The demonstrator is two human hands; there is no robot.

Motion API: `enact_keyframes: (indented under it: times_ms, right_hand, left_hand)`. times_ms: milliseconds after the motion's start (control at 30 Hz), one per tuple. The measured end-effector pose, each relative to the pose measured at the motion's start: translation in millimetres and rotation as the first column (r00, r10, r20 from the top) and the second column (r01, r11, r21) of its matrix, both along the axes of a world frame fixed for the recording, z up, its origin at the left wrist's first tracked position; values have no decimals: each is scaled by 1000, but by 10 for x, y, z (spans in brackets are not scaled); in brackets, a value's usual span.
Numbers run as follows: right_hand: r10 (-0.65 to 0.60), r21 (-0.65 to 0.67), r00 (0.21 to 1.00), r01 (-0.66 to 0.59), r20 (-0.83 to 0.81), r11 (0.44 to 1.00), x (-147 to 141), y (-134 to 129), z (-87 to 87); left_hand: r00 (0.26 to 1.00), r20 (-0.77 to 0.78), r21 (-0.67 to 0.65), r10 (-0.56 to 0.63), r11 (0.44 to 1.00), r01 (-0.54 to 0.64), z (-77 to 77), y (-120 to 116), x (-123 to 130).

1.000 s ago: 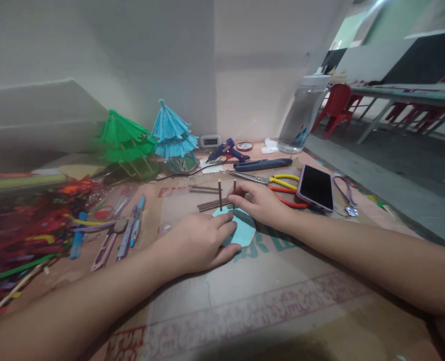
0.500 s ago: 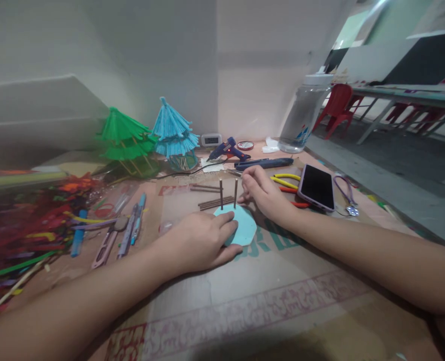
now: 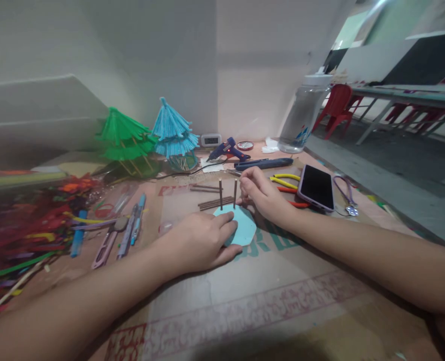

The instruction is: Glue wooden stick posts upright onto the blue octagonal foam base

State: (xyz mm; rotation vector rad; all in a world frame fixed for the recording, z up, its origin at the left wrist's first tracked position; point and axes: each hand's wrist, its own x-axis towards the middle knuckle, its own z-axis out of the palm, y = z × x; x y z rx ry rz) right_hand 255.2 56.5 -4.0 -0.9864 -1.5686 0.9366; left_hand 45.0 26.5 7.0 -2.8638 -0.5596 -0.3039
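Note:
A light blue many-sided plate lies on the cardboard, with two thin brown sticks standing upright near its far edge. My left hand presses its fingers onto the plate's left part, the thumb at the near edge. Just right of the right-hand stick, my right hand has its fingers curled together; whether they touch or hold that stick is not clear. Behind the plate lie several loose brown sticks.
A blue glue gun, pliers, a phone and a water bottle are around the right hand. Green and blue roofed models stand behind. Pens and colourful scraps lie left.
My right hand has shifted very slightly left. My left hand stays on the plate, and the upright sticks look almost the same.

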Motion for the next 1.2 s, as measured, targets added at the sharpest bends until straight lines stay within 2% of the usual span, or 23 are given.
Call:
enact_keyframes:
  times_ms: [233, 433, 600, 800, 1100, 1200]
  right_hand:
    - [-46, 25, 998, 45, 34, 999, 11, -2, 9]
    - [-25, 66, 976, 11, 218, 998, 22, 0, 57]
    - [-29, 93, 960, 4, 280, 996, 16, -32, 121]
    - [-59, 172, 898, -19, 436, 985, 12, -36, 145]
    - [-70, 165, 884, -9, 461, 986, 26, -9, 116]
    - [-35, 132, 909, -22, 415, 991, 18, -15, 105]
  left_hand:
    - [1000, 0, -1, 9, 1000, -9, -7, 5, 0]
    - [1000, -10, 5, 22, 1000, -22, -9, 0, 4]
    - [1000, -6, 8, 26, 1000, -26, -10, 3, 0]
    - [1000, -6, 11, 20, 1000, -20, -17, -6, -11]
    - [1000, 10, 25, 11, 1000, -11, -33, 12, 3]
    - [996, 83, -7, -22, 1000, 22, -27, 32, -17]
